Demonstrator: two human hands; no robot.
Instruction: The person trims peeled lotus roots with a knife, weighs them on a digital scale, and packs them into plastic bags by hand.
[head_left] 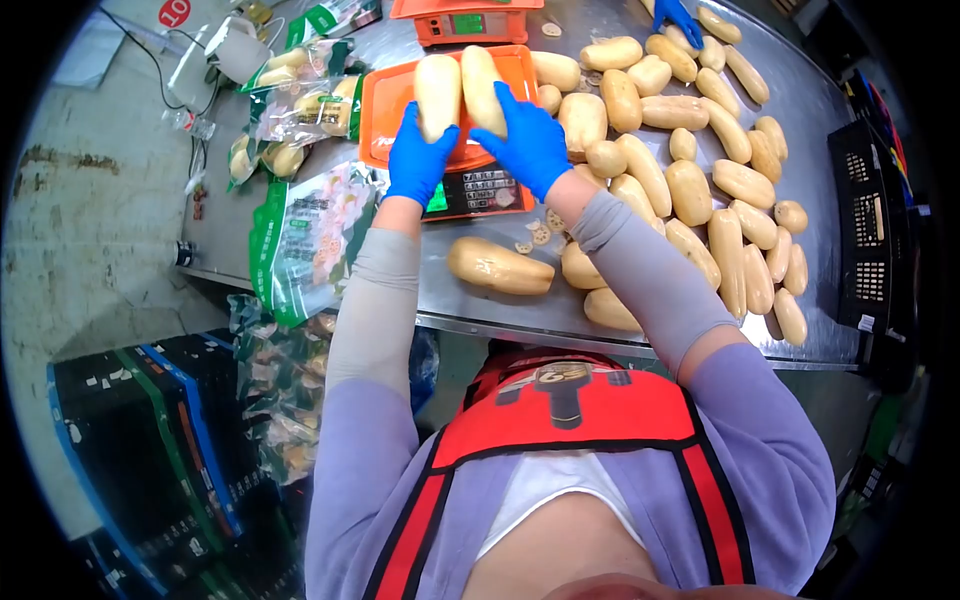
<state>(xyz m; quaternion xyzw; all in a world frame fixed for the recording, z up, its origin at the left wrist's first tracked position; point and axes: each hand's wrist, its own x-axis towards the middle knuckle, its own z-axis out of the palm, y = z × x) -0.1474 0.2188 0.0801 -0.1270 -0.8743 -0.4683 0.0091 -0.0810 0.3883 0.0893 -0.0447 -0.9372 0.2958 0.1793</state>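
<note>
Both hands wear blue gloves over an orange weighing scale. My left hand (420,160) is closed around the lower end of a pale peeled lotus root (437,92). Beside it, a second lotus root (481,85) is gripped by my right hand (525,140). The two roots lie side by side over the scale's orange tray (385,125); whether they rest their weight on it I cannot tell. Below the tray shows the scale's keypad (488,190) with a green display. Nearer me, a single lotus root (500,267) lies on the steel table (450,310).
Many loose lotus roots (690,190) cover the table's right side. Filled bags (310,105) and flat printed bags (310,240) lie at left. Another orange scale (470,22) stands behind. Another person's gloved hand (678,20) is at the far right. Black crates (865,230) border the table.
</note>
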